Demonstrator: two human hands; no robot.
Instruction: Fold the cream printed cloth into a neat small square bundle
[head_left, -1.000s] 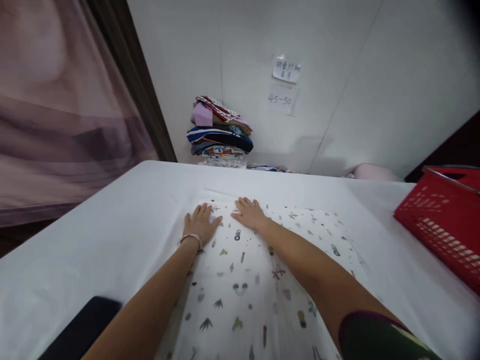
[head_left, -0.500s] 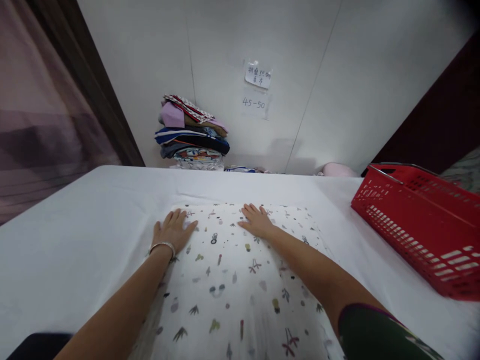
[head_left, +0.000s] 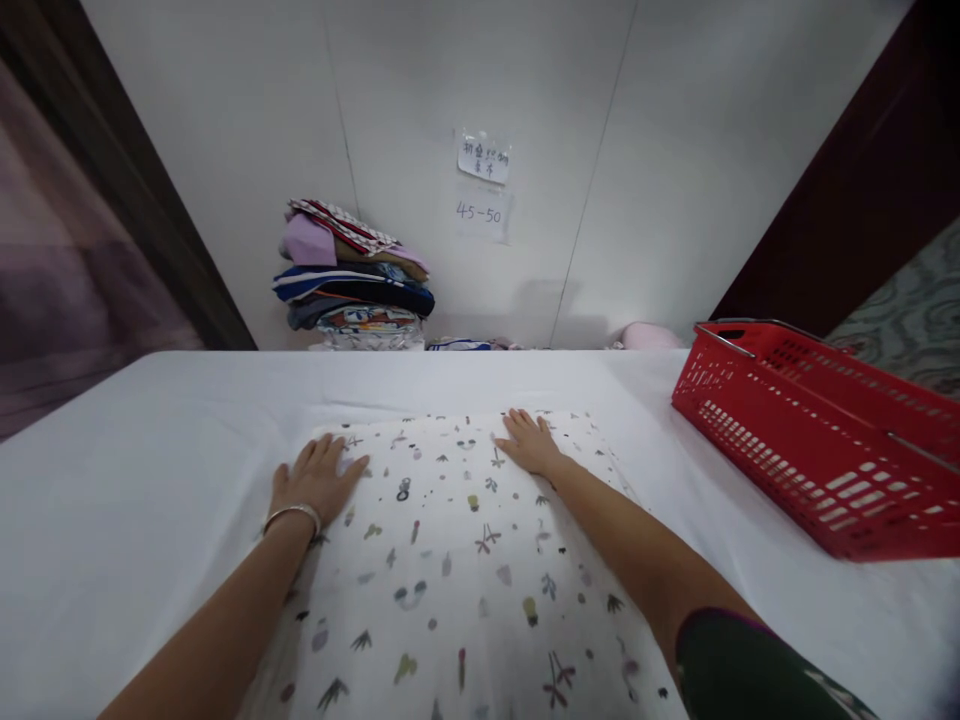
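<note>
Cloth [head_left: 450, 600], white w/ small prints, lies flat on counter [head_left: 120, 510], lower ctr of frame. L hand [head_left: 313, 485] palm-down nr its upper L corner, R hand [head_left: 529, 445] palm-down nr its top edge, R of ctr; fingers spread open on both. Bangle [head_left: 304, 510] on L wrist. Red basket [head_left: 780, 440] R side; fabric pile [head_left: 352, 285] upper L.

soft, dim light; a faint shadow [head_left: 546, 303] on the wall [head_left: 405, 120]; side edges blurred and stretched.
</note>
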